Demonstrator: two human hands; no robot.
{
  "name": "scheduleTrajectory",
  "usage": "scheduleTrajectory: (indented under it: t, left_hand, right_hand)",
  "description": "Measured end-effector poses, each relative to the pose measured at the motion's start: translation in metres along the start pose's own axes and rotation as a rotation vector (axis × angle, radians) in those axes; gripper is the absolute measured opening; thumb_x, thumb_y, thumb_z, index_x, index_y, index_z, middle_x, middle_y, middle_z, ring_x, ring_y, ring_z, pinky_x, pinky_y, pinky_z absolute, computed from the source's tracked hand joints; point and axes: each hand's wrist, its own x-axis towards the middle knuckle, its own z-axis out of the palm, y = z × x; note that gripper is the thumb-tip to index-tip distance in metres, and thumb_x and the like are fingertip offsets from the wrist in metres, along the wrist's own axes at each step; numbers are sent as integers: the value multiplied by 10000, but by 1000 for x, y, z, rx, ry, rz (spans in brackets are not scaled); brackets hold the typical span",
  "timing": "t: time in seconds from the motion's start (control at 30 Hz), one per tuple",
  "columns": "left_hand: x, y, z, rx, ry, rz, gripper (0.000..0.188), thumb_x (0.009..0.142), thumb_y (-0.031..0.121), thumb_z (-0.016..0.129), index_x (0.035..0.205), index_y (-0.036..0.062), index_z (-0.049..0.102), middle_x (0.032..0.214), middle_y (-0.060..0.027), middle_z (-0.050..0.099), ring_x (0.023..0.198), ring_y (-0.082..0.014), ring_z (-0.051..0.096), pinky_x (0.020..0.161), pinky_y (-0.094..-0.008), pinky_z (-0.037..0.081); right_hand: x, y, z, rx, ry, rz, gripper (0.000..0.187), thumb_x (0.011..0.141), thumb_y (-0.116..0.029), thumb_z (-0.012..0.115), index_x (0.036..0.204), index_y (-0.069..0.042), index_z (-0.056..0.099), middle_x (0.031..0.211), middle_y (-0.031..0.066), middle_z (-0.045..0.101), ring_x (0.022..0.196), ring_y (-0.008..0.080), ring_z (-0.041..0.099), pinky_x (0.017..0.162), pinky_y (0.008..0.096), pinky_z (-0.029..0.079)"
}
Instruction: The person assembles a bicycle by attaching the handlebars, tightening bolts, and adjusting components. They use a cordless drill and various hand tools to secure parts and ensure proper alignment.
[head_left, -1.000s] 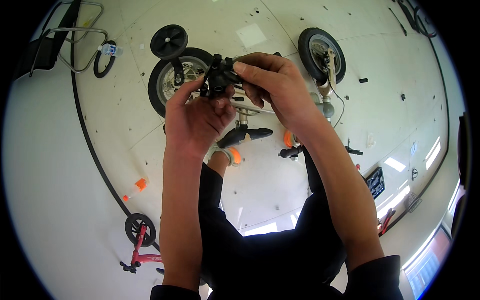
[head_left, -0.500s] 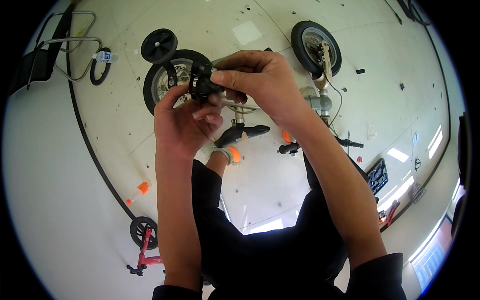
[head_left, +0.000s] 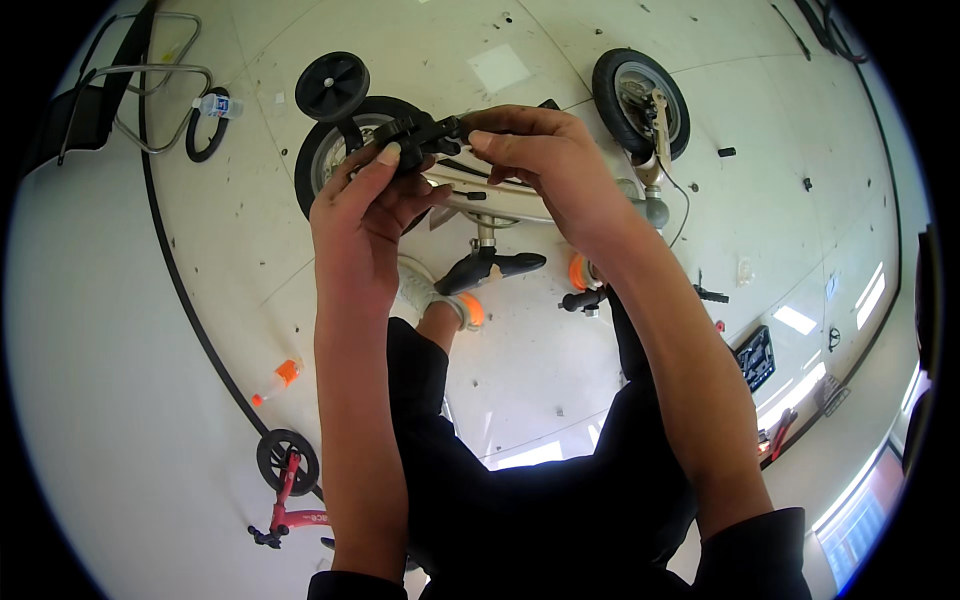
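Observation:
A chunky black part (head_left: 410, 145) with a narrow arm toward its right end is up in front of me; I cannot make out its exact kind. My left hand (head_left: 355, 220) is closed on its left side, thumb pressed on top. At the narrow end, my right hand (head_left: 555, 165) pinches with thumb and forefinger. Below the hands lies a cream child's bicycle frame (head_left: 520, 203), partly hidden by them. Its rear wheel (head_left: 308, 178) with a black training wheel (head_left: 332, 87) shows at left, its front wheel (head_left: 640, 100) at right. The black saddle (head_left: 488, 272) points toward me.
A clear bottle (head_left: 217, 105) stands by the metal-framed chair (head_left: 95, 120). Another bottle with an orange label (head_left: 284, 376) and a pink balance bike (head_left: 290, 500) lie at left. At right are a dark tool case (head_left: 755, 358) and red-handled pliers (head_left: 783, 432). Small debris dots the pale floor.
The black part has turned, so its narrow arm now points right. My right hand has shifted to that end, and my left thumb now presses on top. The view has moved slightly.

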Motion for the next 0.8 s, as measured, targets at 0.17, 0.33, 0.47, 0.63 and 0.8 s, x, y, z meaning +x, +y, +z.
scheduleTrajectory:
  t: [0.17, 0.33, 0.47, 0.63, 0.8]
  left_hand:
    - [-2, -1, 2, 76, 36, 122, 359, 840, 58, 626, 1111, -142, 502, 888, -175, 636, 732, -208, 652, 750, -355, 592]
    - [-2, 2, -3, 95, 15, 74, 329, 846, 76, 617, 1080, -135, 522, 866, -169, 632, 743, -211, 650, 758, -355, 588]
    - [-1, 2, -9, -91, -1, -164, 263, 864, 120, 570, 1005, -102, 557, 857, -176, 632, 741, -217, 627, 781, -381, 570]
    - [2, -1, -16, -385, 23, -420, 277, 877, 158, 517, 984, -93, 563, 854, -201, 626, 704, -227, 599, 786, -404, 555]
    - [0, -5, -14, -526, -29, -565, 314, 879, 187, 512, 989, -104, 555, 862, -210, 614, 677, -224, 584, 767, -392, 551]
  right_hand:
    - [0, -4, 4, 61, -51, 36, 325, 848, -283, 659, 896, 38, 665, 808, 48, 618, 726, 117, 543, 702, 260, 455]
    - [2, 3, 6, -60, -29, 25, 342, 853, -310, 661, 883, 31, 665, 771, 40, 610, 707, 112, 533, 689, 258, 452]
    - [3, 5, 5, -21, -17, 55, 333, 858, -294, 657, 892, 37, 661, 768, 39, 615, 699, 107, 530, 674, 257, 448]
    - [2, 0, 3, 11, -43, 66, 245, 849, -214, 651, 887, 29, 652, 788, 39, 621, 708, 103, 533, 662, 256, 443]
    - [3, 2, -1, -25, -115, 17, 187, 823, -157, 659, 889, 17, 650, 817, 41, 629, 730, 100, 543, 658, 256, 440]
